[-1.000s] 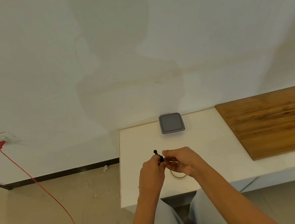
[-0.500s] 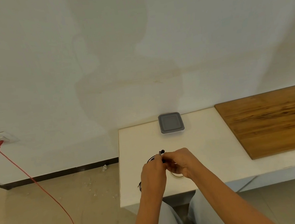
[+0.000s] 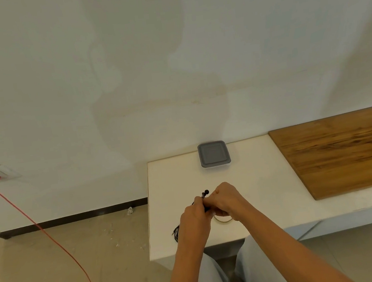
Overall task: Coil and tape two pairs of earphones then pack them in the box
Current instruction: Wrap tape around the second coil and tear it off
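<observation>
Pinching black earphones (image 3: 204, 197) between both hands above the near part of the white table (image 3: 257, 193): left hand (image 3: 193, 219) closed on the cord from the left, right hand (image 3: 226, 200) closed on it from the right, knuckles almost touching. Exact finger placement on the cord hidden behind the knuckles. One earbud noted poking up just above the meeting point; a loose dark bundle of cord hanging below the left wrist at the table's left edge. Judged as coiling in hand, not yet taped. Recommended: keep one hand as the fixed anchor, feed cord with the other in even loops of like size, hold loops flat and unkinked, gather the hanging bundle before it snags on the table edge, and leave the buds clear of the wrap. Pale ring (image 3: 222, 219) lying on the table directly under the right hand, possibly the tape roll, largely covered; identity not confirmed. Cord appears thin, limp and springy, likely to unwind if the pinch is eased before taping. Grey lidded box (image 3: 213, 154) standing shut at the table's far edge by the wall, well apart from the hands. Second pair of earphones not identified in view.
</observation>
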`<state>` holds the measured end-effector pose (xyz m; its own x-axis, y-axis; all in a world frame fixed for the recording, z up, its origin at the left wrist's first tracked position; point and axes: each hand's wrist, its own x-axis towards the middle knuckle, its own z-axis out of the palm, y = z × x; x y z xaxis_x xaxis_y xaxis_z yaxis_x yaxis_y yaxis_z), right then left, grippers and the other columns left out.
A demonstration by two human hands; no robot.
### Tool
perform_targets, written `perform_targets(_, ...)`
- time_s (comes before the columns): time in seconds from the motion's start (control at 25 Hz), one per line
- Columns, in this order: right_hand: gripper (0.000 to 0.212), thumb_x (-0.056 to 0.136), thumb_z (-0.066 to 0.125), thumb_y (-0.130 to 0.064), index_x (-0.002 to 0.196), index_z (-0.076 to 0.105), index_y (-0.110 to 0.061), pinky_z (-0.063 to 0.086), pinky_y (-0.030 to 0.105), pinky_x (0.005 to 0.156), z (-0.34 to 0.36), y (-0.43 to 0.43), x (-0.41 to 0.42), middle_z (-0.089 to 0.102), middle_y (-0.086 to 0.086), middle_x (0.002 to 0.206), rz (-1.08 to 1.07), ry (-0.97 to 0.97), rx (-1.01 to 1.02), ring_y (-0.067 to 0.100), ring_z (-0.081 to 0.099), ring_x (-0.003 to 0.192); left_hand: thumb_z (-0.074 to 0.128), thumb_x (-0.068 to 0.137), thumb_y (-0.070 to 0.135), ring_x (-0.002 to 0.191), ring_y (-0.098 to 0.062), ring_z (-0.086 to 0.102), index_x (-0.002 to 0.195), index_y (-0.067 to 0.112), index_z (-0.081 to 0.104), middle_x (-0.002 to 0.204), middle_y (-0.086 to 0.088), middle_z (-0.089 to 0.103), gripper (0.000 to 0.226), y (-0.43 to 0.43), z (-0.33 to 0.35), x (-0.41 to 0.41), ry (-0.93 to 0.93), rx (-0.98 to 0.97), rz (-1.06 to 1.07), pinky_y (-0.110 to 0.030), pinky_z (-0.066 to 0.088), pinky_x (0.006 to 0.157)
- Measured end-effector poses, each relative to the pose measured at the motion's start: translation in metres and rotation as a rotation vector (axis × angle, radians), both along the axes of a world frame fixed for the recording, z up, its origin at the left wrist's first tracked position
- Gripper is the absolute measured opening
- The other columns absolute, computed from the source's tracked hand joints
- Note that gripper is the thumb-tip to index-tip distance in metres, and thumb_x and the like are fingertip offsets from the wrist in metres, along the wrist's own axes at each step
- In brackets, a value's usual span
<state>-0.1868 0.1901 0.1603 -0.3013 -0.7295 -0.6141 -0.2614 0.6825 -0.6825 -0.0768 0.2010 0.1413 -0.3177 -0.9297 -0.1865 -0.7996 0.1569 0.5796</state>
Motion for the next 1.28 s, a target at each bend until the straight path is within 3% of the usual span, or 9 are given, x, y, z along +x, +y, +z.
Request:
perform_targets(0.16, 0.036, 0.079, 0.07, -0.026, 0.056, 0.047, -0.012, 0.04, 0.02, 0.054, 0.001, -0.006, 0.001, 0.046, 0.002, 0.05, 0.101, 0.148, -0.001, 0.011, 0.043, 0.043, 0.056, 0.095, 0.029, 0.09, -0.018, 0.067, 0.115, 0.008, 0.052, 0.106, -0.006, 0.07, 0.029, 0.001, 0.002, 0.001, 0.078, 0.028, 0.009, -0.023, 0.049, 0.08)
perform_targets(0.32, 0.042, 0.078, 0.073, -0.035, 0.052, 0.047, -0.013, 0.04, 0.019, 0.053, -0.004, -0.005, -0.002, 0.045, 0.001, 0.049, 0.073, 0.182, -0.051, 0.011, 0.043, 0.043, 0.058, 0.094, 0.026, 0.075, -0.01, 0.061, 0.11, 0.011, 0.052, 0.099, -0.002, 0.072, 0.023, 0.003, 0.005, 0.005, 0.212, 0.127, 0.039, -0.012, 0.046, 0.066)
perform_targets(0.44, 0.036, 0.077, 0.074, -0.026, 0.052, 0.051, -0.012, 0.048, 0.025, 0.062, -0.005, 0.0, -0.007, 0.053, 0.006, 0.056, 0.056, 0.159, -0.116, 0.017, 0.051, 0.053, 0.046, 0.099, 0.022, 0.079, -0.013, 0.066, 0.109, 0.016, 0.051, 0.09, 0.004, 0.07, 0.013, 0.002, 0.011, 0.01, 0.349, 0.262, 0.06, -0.016, 0.049, 0.068)
perform_targets(0.52, 0.028, 0.076, 0.072, -0.015, 0.054, 0.055, -0.012, 0.054, 0.032, 0.069, -0.003, 0.005, -0.009, 0.059, 0.008, 0.061, 0.076, 0.146, -0.183, 0.019, 0.056, 0.06, 0.041, 0.1, 0.022, 0.081, -0.008, 0.064, 0.102, 0.016, 0.056, 0.087, 0.004, 0.068, 0.016, 0.001, 0.015, 0.01, 0.425, 0.302, 0.173, -0.011, 0.047, 0.064)
perform_targets(0.72, 0.017, 0.072, 0.068, -0.004, 0.061, 0.058, -0.013, 0.057, 0.044, 0.074, 0.002, 0.013, -0.014, 0.065, 0.009, 0.069, 0.136, 0.076, -0.344, 0.03, 0.064, 0.071, 0.055, 0.094, 0.029, 0.081, -0.011, 0.067, 0.091, 0.014, 0.067, 0.084, -0.001, 0.071, 0.02, -0.003, 0.016, 0.005, 0.508, 0.233, 0.4, -0.014, 0.047, 0.065)
perform_targets(0.84, 0.015, 0.074, 0.07, -0.005, 0.065, 0.059, -0.012, 0.058, 0.041, 0.074, 0.007, 0.012, -0.017, 0.068, 0.014, 0.075, 0.153, 0.036, -0.396, 0.034, 0.067, 0.079, 0.058, 0.093, 0.025, 0.08, -0.008, 0.069, 0.091, 0.013, 0.07, 0.084, -0.002, 0.073, 0.017, -0.003, 0.017, 0.007, 0.592, 0.243, 0.42, -0.012, 0.047, 0.064)
perform_targets(0.96, 0.012, 0.077, 0.071, -0.005, 0.07, 0.061, -0.007, 0.059, 0.034, 0.074, 0.01, 0.013, -0.02, 0.069, 0.019, 0.081, 0.125, -0.102, -0.423, 0.033, 0.069, 0.08, 0.057, 0.093, 0.025, 0.078, -0.01, 0.069, 0.089, 0.012, 0.07, 0.081, -0.003, 0.074, 0.019, -0.005, 0.02, 0.006, 0.553, 0.187, 0.412, -0.013, 0.048, 0.064)
perform_targets(1.16, 0.017, 0.08, 0.072, -0.011, 0.087, 0.065, 0.003, 0.059, 0.029, 0.073, 0.016, 0.013, -0.023, 0.071, 0.016, 0.085, 0.068, -0.304, -0.353, 0.024, 0.07, 0.078, 0.062, 0.09, 0.027, 0.07, -0.007, 0.066, 0.086, 0.014, 0.073, 0.077, 0.0, 0.073, 0.017, -0.005, 0.021, 0.007, 0.552, 0.135, 0.467, -0.013, 0.045, 0.058)
perform_targets(1.28, 0.013, 0.085, 0.067, -0.011, 0.091, 0.066, 0.001, 0.057, 0.025, 0.07, 0.018, 0.013, -0.025, 0.072, 0.011, 0.083, 0.062, -0.389, -0.309, 0.019, 0.071, 0.075, 0.063, 0.089, 0.027, 0.072, -0.008, 0.068, 0.087, 0.014, 0.073, 0.078, 0.001, 0.074, 0.017, -0.003, 0.02, 0.006, 0.589, 0.14, 0.494, -0.01, 0.046, 0.058)
